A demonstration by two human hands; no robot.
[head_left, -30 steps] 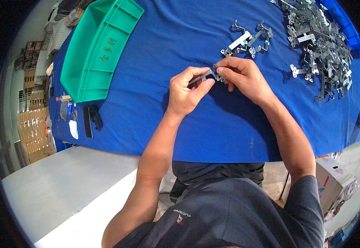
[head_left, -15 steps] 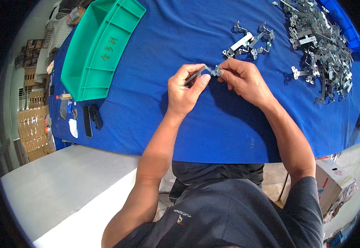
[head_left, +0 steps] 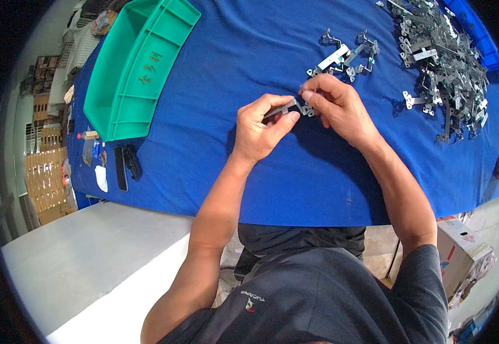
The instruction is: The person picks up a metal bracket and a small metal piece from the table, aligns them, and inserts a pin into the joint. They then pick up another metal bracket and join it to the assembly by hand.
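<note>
Pinched between the thumb and fingers of my left hand (head_left: 261, 127) is a silver metal hinge bracket (head_left: 288, 107), held above the blue cloth. Its small jointed end points toward my right hand (head_left: 336, 109). That hand's thumb and forefinger are pressed together just above the bracket's end; whether something small sits between them is hidden. Just beyond the right hand, several similar brackets (head_left: 334, 59) lie loosely together on the cloth.
A large pile of metal brackets (head_left: 453, 74) covers the right side of the blue cloth (head_left: 232, 51), beside a blue bin (head_left: 476, 34). A green plastic bin (head_left: 129, 109) stands at the left. Near it lie a black phone-like object (head_left: 121, 168) and a small bottle (head_left: 89, 135).
My right thumb and forefinger have moved slightly up off the bracket's jointed end. My left hand has shifted a little right and down, turning the bracket.
</note>
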